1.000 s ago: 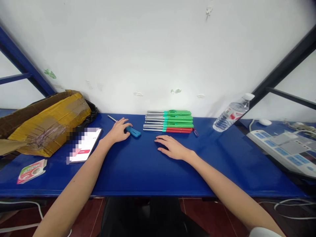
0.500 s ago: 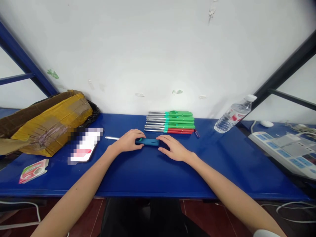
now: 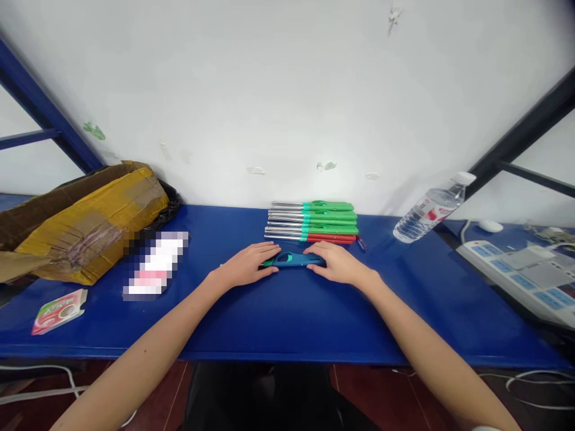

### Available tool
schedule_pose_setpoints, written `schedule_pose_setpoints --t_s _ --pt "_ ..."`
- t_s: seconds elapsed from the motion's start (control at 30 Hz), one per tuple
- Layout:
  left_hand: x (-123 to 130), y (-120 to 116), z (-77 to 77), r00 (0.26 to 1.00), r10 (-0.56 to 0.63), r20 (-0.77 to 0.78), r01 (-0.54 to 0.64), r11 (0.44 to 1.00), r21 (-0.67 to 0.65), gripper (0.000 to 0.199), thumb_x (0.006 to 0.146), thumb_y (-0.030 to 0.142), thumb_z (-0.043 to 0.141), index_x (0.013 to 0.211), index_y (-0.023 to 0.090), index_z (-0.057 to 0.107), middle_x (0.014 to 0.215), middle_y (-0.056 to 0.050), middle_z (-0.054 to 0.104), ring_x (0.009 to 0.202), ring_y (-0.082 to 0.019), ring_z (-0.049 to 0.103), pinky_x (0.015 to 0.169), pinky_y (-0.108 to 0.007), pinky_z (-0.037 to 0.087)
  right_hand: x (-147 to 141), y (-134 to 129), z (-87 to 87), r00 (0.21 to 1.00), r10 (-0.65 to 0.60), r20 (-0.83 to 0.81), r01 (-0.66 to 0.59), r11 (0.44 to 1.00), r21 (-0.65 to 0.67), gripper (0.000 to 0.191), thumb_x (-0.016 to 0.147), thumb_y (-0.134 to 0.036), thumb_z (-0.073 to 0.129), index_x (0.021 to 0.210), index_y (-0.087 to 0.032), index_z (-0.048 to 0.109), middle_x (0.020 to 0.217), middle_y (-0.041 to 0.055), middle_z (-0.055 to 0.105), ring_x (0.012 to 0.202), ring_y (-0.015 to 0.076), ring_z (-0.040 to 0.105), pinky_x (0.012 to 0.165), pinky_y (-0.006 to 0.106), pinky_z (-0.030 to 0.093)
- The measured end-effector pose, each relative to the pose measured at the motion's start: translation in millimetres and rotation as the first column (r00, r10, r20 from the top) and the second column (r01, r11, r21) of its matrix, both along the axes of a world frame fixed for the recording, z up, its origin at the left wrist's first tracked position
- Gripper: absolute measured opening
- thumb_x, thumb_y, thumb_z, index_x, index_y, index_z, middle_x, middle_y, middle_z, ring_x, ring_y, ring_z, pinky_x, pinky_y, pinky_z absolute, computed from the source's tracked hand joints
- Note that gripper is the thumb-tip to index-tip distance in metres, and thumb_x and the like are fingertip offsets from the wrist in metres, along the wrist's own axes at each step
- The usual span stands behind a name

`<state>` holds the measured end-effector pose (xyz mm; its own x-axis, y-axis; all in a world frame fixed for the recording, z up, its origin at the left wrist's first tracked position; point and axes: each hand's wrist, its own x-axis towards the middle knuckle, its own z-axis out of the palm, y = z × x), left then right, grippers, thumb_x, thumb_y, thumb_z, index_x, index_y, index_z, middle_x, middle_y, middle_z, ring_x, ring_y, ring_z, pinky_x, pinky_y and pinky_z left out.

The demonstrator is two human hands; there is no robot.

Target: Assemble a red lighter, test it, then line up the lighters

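Along a white wall with chipped paint runs my blue counter [image 3: 287,323], and a blue-green utility lighter [image 3: 294,260] lies crosswise on it, directly in front of me. My left hand [image 3: 246,266] closes over its metal-tipped left end, and my right hand [image 3: 336,264] closes over its right end, so the two hands sit close together with the lighter's middle showing between them. Just beyond my hands, a neat stack of green and red utility lighters [image 3: 312,219] lies with its metal tips pointing left.
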<state>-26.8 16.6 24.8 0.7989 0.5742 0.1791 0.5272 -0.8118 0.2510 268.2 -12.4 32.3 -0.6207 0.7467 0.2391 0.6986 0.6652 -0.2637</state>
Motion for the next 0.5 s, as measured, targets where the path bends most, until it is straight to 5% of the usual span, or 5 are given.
schedule_pose_setpoints --t_s 0.17,0.5 --pt "1 1 -5.6 1.0 -0.003 -0.016 0.003 1.0 -0.013 0.046 0.105 0.038 0.037 0.143 0.017 0.051 0.151 -0.009 0.047 0.144 -0.023 0.037 0.119 -0.043 0.032 -6 -2 -5.6 0.999 0.051 -0.007 -0.05 0.996 0.074 0.042 0.094 -0.039 0.059 0.129 -0.017 0.06 0.125 0.014 0.066 0.116 0.0289 0.061 0.1 0.046 0.05" --pt "4 -3 -0.6 1.0 -0.004 0.028 0.003 0.999 0.042 0.045 0.103 0.043 0.04 0.138 0.02 0.056 0.143 -0.009 0.056 0.134 -0.022 0.051 0.116 -0.039 0.038 -19 -4 -13.1 0.997 0.07 0.042 -0.077 0.98 0.183 0.039 0.101 -0.025 0.042 0.138 -0.022 0.055 0.125 0.0132 0.064 0.111 0.0269 0.062 0.092 0.045 0.053"
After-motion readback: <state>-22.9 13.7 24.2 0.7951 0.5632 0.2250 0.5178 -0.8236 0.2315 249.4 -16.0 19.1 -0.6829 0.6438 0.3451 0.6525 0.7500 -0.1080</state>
